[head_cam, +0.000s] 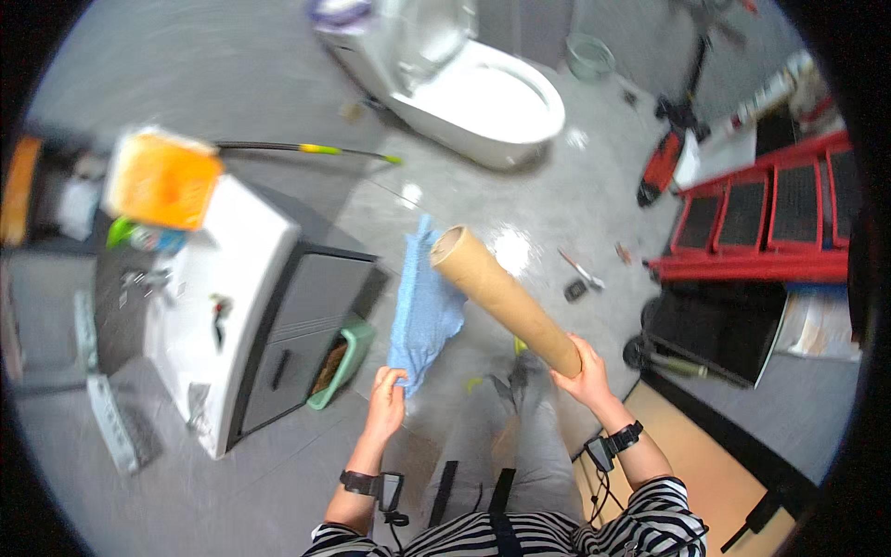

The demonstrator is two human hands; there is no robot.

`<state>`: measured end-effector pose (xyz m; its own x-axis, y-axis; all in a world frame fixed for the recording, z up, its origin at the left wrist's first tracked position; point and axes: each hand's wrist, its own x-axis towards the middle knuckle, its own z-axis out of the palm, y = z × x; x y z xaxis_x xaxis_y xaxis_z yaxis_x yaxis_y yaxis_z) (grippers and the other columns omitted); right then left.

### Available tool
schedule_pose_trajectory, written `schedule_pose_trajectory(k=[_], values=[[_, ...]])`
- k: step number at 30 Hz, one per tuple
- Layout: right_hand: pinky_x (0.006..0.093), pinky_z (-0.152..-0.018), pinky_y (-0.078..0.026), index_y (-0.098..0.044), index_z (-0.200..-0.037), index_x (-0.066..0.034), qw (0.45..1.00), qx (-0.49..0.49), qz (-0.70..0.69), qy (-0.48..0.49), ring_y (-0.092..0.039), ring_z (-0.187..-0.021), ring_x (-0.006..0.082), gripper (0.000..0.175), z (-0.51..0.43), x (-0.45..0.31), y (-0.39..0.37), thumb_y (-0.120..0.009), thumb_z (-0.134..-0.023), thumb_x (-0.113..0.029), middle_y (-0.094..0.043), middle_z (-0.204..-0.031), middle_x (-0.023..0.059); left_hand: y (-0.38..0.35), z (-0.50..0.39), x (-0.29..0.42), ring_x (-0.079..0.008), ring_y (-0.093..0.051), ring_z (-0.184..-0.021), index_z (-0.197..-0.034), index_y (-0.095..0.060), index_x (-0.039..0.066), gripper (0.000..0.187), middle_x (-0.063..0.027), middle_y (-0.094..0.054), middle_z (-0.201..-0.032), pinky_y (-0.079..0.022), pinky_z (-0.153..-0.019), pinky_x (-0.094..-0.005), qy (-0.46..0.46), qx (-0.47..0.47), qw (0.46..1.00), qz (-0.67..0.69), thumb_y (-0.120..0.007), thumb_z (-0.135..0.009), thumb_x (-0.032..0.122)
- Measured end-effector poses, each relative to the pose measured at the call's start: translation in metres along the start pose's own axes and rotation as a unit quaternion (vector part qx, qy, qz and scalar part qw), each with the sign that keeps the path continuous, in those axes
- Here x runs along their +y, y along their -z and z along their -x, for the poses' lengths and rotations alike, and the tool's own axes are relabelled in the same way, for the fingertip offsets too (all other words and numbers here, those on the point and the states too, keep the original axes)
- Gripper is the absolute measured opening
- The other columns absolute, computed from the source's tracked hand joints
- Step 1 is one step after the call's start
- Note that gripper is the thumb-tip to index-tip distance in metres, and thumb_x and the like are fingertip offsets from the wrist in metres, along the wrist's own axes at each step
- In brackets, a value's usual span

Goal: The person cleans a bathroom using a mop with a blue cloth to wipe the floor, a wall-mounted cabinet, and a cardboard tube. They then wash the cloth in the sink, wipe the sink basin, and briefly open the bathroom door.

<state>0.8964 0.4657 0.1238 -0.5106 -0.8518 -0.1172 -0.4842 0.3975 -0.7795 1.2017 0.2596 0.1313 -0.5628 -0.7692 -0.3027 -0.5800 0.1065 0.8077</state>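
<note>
A light blue cloth (426, 313) hangs from my left hand (387, 398), its lower corner pinched between thumb and fingers. My right hand (586, 372) is wrapped around the near end of a thick brown cardboard tube (508, 299). The tube slants up and to the left, and its hollow far end overlaps the cloth's upper right part in view. Whether tube and cloth touch cannot be told. Both are held above the grey tiled floor (480, 188), in front of my legs.
A white toilet (480, 104) stands ahead with its lid up. On the left are a washbasin cabinet (306, 334) and a green bin (351, 358). A red step ladder (755, 216) is at the right. A brush-like tool (581, 268) and a small black object (576, 290) lie on the floor.
</note>
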Motion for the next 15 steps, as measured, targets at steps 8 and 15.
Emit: schedule_pose_trajectory(k=[8, 15], values=[[0.0387, -0.075, -0.047, -0.047, -0.124, -0.0037, 0.92, -0.003, 0.041, 0.39, -0.057, -0.089, 0.0315, 0.073, -0.038, -0.294, -0.004, -0.076, -0.059, -0.017, -0.057, -0.105, 0.0142, 0.153, 0.088, 0.14, -0.0353, -0.05, -0.099, -0.105, -0.056, 0.0, 0.062, -0.0188, -0.052, -0.102, -0.038, -0.087, -0.0418, -0.217, 0.289, 0.932, 0.034, -0.049, -0.086, 0.058], [0.0376, -0.076, -0.047, -0.042, -0.127, 0.0005, 0.816, -0.025, 0.056, 0.575, -0.056, -0.09, 0.0296, 0.077, -0.029, -0.459, -0.055, -0.076, -0.059, -0.013, -0.055, -0.106, 0.0146, 0.272, 0.16, 0.167, -0.0252, -0.052, -0.096, -0.103, -0.055, 0.0, 0.053, -0.0115, -0.055, -0.102, -0.041, -0.085, -0.0364, -0.272, 0.448, 0.841, 0.136, -0.061, -0.083, 0.049]])
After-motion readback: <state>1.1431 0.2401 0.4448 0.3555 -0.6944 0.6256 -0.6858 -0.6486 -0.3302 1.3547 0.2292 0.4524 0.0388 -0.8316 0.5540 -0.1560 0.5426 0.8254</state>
